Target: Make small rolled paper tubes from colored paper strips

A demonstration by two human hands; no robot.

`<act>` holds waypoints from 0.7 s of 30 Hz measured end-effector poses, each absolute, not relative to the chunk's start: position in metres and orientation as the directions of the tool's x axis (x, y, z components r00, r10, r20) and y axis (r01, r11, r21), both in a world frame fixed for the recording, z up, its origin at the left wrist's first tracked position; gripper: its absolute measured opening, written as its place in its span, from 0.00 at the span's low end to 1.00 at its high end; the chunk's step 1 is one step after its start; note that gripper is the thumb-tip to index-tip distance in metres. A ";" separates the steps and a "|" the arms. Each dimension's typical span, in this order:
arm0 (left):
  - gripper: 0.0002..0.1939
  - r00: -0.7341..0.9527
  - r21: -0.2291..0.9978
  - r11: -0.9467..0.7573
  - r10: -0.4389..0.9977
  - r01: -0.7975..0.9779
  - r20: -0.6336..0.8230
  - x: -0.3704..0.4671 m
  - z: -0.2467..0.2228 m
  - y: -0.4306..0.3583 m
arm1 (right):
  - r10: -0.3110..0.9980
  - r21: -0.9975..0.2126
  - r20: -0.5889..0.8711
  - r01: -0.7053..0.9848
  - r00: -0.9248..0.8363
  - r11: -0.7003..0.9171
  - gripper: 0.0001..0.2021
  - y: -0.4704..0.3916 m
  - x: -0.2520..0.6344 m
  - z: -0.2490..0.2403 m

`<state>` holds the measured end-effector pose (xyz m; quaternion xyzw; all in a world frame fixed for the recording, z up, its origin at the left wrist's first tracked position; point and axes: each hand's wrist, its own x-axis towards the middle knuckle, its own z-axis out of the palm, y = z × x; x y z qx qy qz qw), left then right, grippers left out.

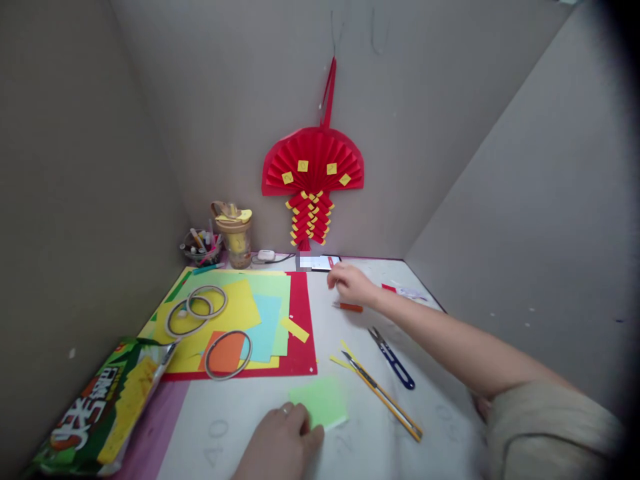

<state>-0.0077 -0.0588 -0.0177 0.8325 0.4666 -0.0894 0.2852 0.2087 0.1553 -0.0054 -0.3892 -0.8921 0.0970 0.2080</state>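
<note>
My left hand [283,437], a ring on one finger, is at the front with its thumb and forefinger closed on the near left edge of a light green paper piece [323,403]. My right hand [353,283] reaches across the table beside the phone [325,263]; its fingers are bent and slightly apart, and no object shows in them. Just under that hand lies an orange-handled pen-like tool [349,307]. Dark blue thread snips [393,358] and a slim yellow craft knife [383,395] rest to the right of the green paper, with thin yellow strips [342,360] near the knife tip.
Coloured paper sheets [301,293] are stacked at left, with tape rolls [229,355] on top. A snack packet [107,407] lies front left. A pen basket [201,247] and a lidded cup [236,237] stand behind. A red paper fan ornament [313,160] hangs on the wall.
</note>
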 end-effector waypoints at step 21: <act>0.21 0.466 0.193 -0.431 0.728 0.881 -0.503 -0.008 -0.016 -0.075 | 0.382 0.068 0.123 0.392 -0.916 0.917 0.34 -0.066 0.185 -0.079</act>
